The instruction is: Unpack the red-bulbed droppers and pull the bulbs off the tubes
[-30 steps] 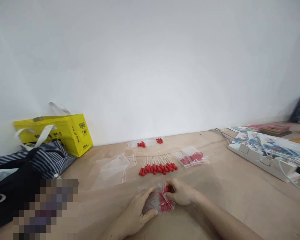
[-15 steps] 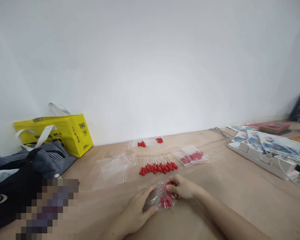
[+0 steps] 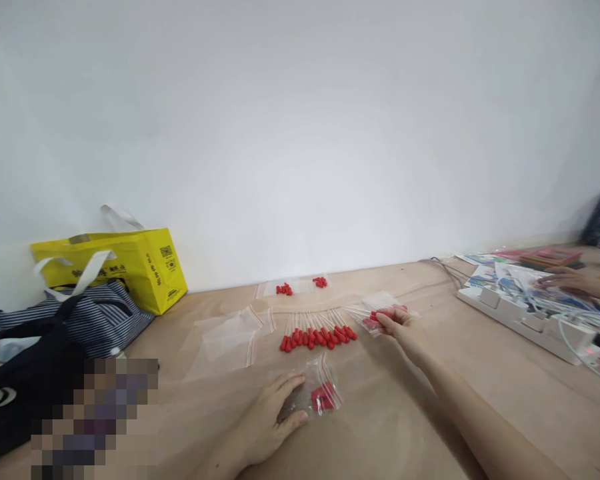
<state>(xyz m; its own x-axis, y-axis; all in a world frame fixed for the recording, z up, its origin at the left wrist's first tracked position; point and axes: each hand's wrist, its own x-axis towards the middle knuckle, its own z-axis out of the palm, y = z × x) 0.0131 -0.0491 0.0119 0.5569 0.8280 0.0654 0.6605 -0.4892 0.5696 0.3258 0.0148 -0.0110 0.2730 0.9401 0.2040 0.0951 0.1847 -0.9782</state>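
My left hand [image 3: 273, 420] lies on the near part of the table, thumb and fingers around the left side of a clear zip-lock bag [image 3: 303, 400] and holding it down. Red pieces [image 3: 323, 396] sit inside that bag, by its red-striped zip edge. Farther right, my right hand [image 3: 404, 331] is closed in a pinch on a small red piece [image 3: 375, 315]. It hovers over or touches filled zip-lock bags [image 3: 377, 330], which it partly covers. Between the hands and the wall, a row of red-tipped white sticks [image 3: 317, 337] is fanned out.
Flat clear bags [image 3: 225, 343] lie left of the sticks. Two small red piles [image 3: 284, 289] rest on a bag by the wall. A yellow bag [image 3: 153, 273] and striped bag [image 3: 100, 320] stand left. At right are a power strip [image 3: 525, 320] with cables and another person's hand [image 3: 585, 285].
My right hand has left the zip-lock bag's opening and moved right and away, to the filled bags. My left hand stays on its bag. Another person's hand has appeared at right.
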